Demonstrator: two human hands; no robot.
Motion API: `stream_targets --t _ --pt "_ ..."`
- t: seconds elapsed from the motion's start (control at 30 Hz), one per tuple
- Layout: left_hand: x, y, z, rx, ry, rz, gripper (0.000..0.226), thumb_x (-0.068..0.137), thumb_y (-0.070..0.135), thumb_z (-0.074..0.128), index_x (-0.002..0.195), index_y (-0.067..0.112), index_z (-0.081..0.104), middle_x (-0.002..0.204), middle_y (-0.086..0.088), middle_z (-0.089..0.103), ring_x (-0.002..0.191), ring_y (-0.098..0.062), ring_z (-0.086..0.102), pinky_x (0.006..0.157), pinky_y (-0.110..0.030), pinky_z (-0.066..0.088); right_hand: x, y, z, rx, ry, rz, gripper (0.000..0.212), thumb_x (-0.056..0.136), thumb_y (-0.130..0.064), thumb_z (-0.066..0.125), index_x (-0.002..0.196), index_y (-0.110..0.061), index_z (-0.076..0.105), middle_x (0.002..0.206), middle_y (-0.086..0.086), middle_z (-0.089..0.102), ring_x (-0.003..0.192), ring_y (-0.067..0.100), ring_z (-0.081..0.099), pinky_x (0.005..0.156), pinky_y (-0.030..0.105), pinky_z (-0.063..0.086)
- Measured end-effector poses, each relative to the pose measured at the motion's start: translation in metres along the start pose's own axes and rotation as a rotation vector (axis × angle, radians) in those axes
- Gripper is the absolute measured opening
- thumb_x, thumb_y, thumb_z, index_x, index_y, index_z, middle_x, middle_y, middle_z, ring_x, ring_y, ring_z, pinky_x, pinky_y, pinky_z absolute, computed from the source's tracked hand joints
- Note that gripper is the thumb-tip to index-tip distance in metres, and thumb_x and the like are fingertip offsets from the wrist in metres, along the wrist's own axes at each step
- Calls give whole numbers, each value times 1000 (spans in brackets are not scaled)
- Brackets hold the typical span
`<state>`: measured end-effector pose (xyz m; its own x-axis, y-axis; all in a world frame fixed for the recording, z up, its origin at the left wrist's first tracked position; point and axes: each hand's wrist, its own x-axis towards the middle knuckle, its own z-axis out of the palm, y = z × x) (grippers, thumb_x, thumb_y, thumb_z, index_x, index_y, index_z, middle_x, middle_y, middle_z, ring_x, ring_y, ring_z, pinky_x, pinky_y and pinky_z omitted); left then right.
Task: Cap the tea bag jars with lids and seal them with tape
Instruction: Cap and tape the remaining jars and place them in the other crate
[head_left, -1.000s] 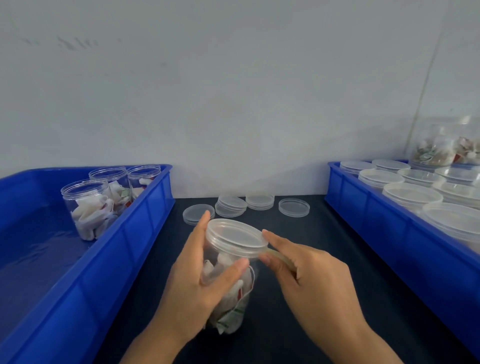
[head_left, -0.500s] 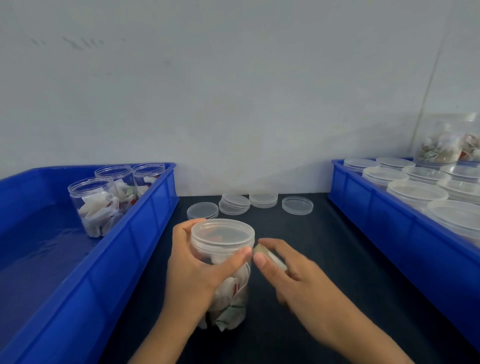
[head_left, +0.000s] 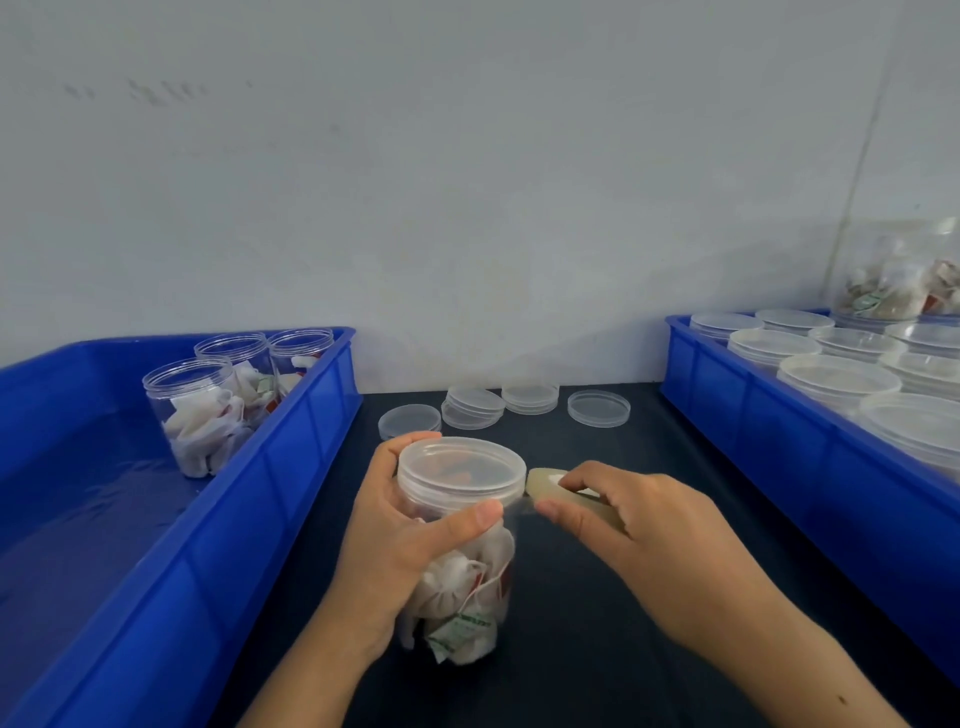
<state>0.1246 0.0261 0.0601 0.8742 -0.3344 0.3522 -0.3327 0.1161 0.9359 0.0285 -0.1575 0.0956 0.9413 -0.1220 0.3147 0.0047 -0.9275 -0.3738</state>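
Observation:
A clear jar of tea bags (head_left: 462, 587) stands on the dark table with a clear lid (head_left: 461, 467) on top. My left hand (head_left: 400, 540) grips the jar just under the lid, thumb pressed on its front. My right hand (head_left: 639, 535) holds a roll of clear tape (head_left: 543, 480) right beside the lid's right edge, and a short strip of tape runs from the roll to the jar by my left thumb.
Three open jars of tea bags (head_left: 200, 410) stand in the blue bin (head_left: 218, 519) on the left. Several loose lids (head_left: 519, 405) lie by the wall. The blue bin (head_left: 779, 452) on the right holds several capped jars (head_left: 836, 374).
The jar went from tilted in the air to upright on the table. My right hand drew the tape roll a little to the right of the lid, stretching tape out.

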Motion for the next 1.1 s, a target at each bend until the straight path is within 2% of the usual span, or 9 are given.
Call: stream_targets --t 0.1,0.3,0.4,0.57,0.8,0.93,1.03,1.1 --pt "1 0 0 -51 -58 -46 94 34 45 91 119 23 57 109 2 71 102 -14 68 75 -21 55 1 1 -3 -7 1 3 83 59 -84 6 115 -42 50 77 -14 56 71 1 51 57 16 36" --pt "2 2 -1 -159 -175 -128 108 27 51 94 121 16 54 107 -3 72 99 -16 69 73 -19 54 2 0 -3 33 -25 2 77 62 -83 10 119 -45 46 80 -12 58 75 1 53 65 16 42" --pt "2 2 -1 -169 -179 -132 113 24 52 94 122 15 51 105 -2 72 99 -15 69 73 -19 54 0 0 -2 78 -1 -11 72 67 -82 13 122 -47 44 84 -13 62 78 2 55 71 20 47" --pt "0 4 -2 -162 -197 -133 115 24 52 94 122 14 49 105 -1 72 99 -14 69 74 -18 54 -1 -2 2 107 21 -12 69 72 -81 18 126 -50 48 105 -21 67 98 1 59 83 22 49" --pt "-4 2 0 -168 -134 -114 116 23 61 91 120 12 51 103 2 73 96 -11 69 70 -17 54 -5 -11 11 98 66 -6 78 73 -78 7 123 -40 54 100 -13 68 92 5 62 81 26 53" --pt "-6 5 5 -111 -77 -45 101 36 66 85 116 12 56 104 1 73 97 -13 69 73 -16 53 -8 -12 16 87 98 21 78 74 -75 2 109 -31 58 89 -8 68 84 9 62 75 28 52" --pt "-8 6 8 -33 -33 51 68 56 50 80 114 18 63 106 3 73 100 -11 69 78 -14 51 -9 -11 17 71 128 8 77 73 -73 1 107 -32 57 85 -10 67 80 8 61 72 26 52" --pt "-11 7 10 -5 22 105 67 59 45 81 118 23 60 108 10 72 100 -5 68 78 -12 50 -9 -12 17 82 128 -1 74 74 -72 3 113 -37 55 85 -13 66 80 6 60 71 23 51"
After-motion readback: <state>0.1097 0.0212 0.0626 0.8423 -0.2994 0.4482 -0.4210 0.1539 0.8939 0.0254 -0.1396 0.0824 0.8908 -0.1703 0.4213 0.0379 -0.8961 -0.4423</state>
